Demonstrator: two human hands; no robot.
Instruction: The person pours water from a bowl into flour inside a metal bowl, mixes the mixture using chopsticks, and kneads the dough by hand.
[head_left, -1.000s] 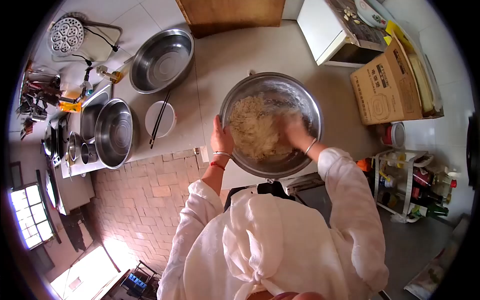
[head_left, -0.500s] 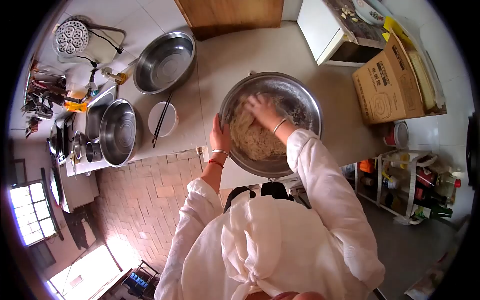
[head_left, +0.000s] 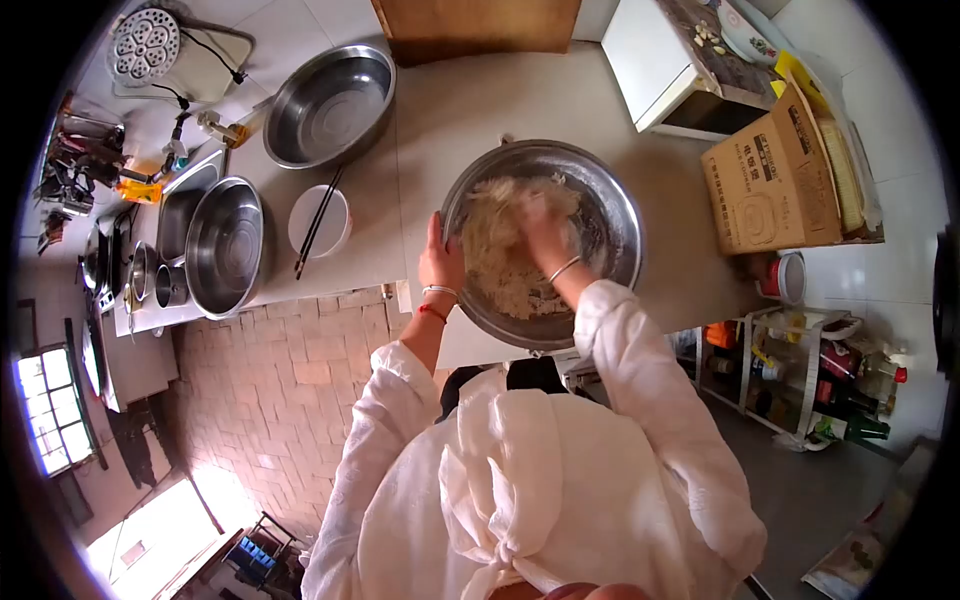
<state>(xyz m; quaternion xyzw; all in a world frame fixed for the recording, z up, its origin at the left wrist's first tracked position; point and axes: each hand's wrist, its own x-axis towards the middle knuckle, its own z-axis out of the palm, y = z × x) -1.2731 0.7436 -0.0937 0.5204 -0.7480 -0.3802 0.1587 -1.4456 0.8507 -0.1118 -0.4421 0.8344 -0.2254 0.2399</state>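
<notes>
A wide steel basin (head_left: pixel 625 235) stands on the counter in front of me, holding a shaggy, crumbly dough (head_left: pixel 493 262). My left hand (head_left: pixel 440 264) grips the basin's left rim, thumb up along the outside; part of its fingers is hidden. Inside the basin, my right hand (head_left: pixel 547 242) is down on the dough, its fingers smeared by motion, so I cannot tell how they are bent. Pale flour-like residue coats the basin's inner wall on the right.
Left of the basin is a white bowl (head_left: pixel 338 232) with dark chopsticks (head_left: pixel 318 222) across it. Two more steel basins, one at the back (head_left: pixel 325 110) and one by the sink (head_left: pixel 225 250), sit further left. A cardboard box (head_left: pixel 770 190) stands at the right.
My right hand has moved slightly right and down within the basin, and the dough has shifted under it. My left hand stays at the rim. The whole view has shifted slightly.
</notes>
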